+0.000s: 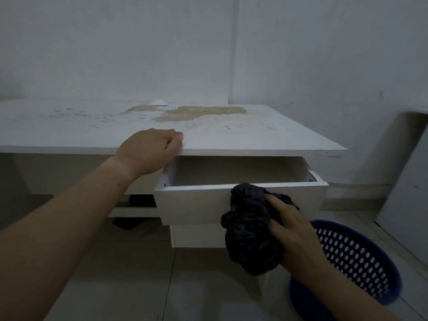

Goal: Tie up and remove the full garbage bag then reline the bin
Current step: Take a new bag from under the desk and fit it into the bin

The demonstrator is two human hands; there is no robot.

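Note:
My right hand [294,237] grips a crumpled black garbage bag [250,228] in front of the open white drawer [203,202]. The drawer is pulled out from under the white desk [231,133] and looks empty inside. A blue perforated bin [354,258] stands on the floor at the lower right, partly behind my right forearm. My left hand [151,150] rests on the desk's front edge, fingers curled over the edge just left of the drawer.
The desk top has a worn brown patch [196,113] near the wall. A dark object [136,202] lies under the desk on the left. A white board [407,195] leans against the wall at the right. The floor is pale tile.

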